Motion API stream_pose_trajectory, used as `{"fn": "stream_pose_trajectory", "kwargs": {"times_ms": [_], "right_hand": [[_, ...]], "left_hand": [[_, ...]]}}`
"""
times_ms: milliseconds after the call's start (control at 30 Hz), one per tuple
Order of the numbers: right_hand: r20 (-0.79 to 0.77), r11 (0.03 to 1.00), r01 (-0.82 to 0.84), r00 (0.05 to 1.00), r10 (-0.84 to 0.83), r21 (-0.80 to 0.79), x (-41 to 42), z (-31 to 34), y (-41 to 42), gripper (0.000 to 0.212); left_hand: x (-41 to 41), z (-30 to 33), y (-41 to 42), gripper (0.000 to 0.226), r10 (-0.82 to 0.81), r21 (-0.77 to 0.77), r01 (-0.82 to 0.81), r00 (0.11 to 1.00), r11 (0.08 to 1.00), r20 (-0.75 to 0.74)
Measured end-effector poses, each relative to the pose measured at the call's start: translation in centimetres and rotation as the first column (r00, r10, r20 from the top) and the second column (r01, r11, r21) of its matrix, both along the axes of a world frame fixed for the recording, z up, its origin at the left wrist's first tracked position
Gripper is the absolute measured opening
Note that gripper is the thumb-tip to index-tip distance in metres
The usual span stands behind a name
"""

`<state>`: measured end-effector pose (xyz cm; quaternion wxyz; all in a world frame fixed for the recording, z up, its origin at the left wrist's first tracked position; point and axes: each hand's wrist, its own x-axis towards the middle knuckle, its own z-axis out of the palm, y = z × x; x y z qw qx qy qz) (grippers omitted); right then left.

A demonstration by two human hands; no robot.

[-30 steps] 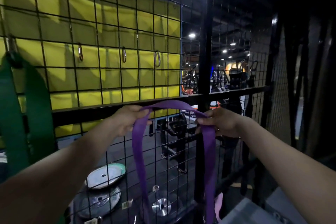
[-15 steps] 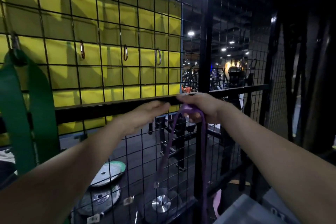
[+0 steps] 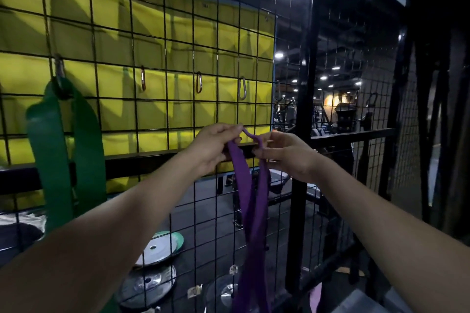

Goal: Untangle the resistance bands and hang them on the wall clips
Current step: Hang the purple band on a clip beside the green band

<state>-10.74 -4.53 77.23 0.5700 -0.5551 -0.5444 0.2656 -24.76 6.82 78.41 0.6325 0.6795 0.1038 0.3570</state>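
Your left hand (image 3: pixel 212 146) and right hand (image 3: pixel 282 152) pinch the purple band (image 3: pixel 244 185) into a narrow loop; next, likely thread it onto the silver clip (image 3: pixel 242 88).

Matt rubbery purple band (image 3: pixel 239 175), black wire grid (image 3: pixel 162 33), shiny metal clips (image 3: pixel 242 88)

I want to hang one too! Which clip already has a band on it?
The far-left clip: the green band hangs from it. The other clips along the wire wall are bare.

Two bare forearms, no sleeves; left hand (image 3: pixel 212 146), right hand (image 3: pixel 286 157) ungloved.
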Motion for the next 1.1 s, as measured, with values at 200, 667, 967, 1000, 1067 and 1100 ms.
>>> {"fn": "stream_pose_trajectory", "kwargs": {"times_ms": [200,667,967,1000,1067,1100], "right_hand": [[0.141,0.982,0.135,0.978,-0.154,0.134,-1.9,3.5,1.6,0.023],[0.247,0.989,0.06,0.965,-0.092,0.136,-4.2,4.5,6.2,0.017],[0.236,0.982,-0.034,0.972,-0.01,0.183,-7.1,7.5,13.2,0.011],[0.244,0.979,-0.036,0.97,-0.014,0.2,-7.5,8.0,14.2,0.012],[0.244,0.972,-0.053,0.97,-0.004,0.227,-8.3,9.3,16.1,0.013],[0.247,0.969,-0.055,0.969,-0.007,0.24,-8.8,9.9,16.9,0.013]], "left_hand": [[-1.6,-0.5,1.7,0.006,0.043,0.21,0.001,0.979,0.978,-0.2],[-3.1,0.6,5.0,0.008,0.251,0.337,-0.248,0.967,0.908,0.036],[-7.1,2.5,9.6,0.008,0.366,0.227,-0.391,0.92,0.892,0.142],[-7.6,2.7,9.9,0.006,0.399,0.236,-0.424,0.905,0.874,0.146],[-8.8,3.2,10.5,0.015,0.467,0.252,-0.489,0.872,0.835,0.146],[-9.3,3.6,10.8,0.019,0.493,0.254,-0.514,0.858,0.819,0.144]]}}
